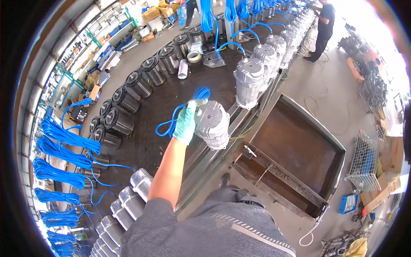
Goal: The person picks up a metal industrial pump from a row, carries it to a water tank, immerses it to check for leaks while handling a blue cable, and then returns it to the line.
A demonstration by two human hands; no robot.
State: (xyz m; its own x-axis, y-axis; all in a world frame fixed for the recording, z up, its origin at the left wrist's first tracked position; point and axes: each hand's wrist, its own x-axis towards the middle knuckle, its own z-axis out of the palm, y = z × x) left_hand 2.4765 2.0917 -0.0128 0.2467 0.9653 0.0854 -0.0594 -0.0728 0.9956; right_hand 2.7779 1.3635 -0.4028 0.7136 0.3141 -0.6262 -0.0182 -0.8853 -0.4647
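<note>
So here's my view. Straight ahead of me is a pale grey metal housing (215, 128), a chunky rounded canister by the metal rails (190, 165) along the near edge of the dark counter (175, 96). Take it as the clock's centre. It's got a dull cast-metal look, a rounded top with small dark spots on it, moulded ridges down the side and little lugs sticking out around the lower rim.

My left hand (186, 123), in a thin mint-green glove, is at its 9 o'clock with the fingers up by the top edge. Can't tell whether that grip is really clenched on anything, since the fingertips blend into the grey. My right hand's out of the shot.

A bright blue coiled cable (201, 93) lies behind the glove around 11, looping out toward 9. At 1 o'clock there's a row of similar grey housings (249, 81) with blue leads coming off the tops, and more grey housings (142, 183) near 8. Shiny dark metal cylinders with black caps (152, 70) curve around 10 to 11. The rusty brown metal tray (295, 143) sits past 3.
</note>
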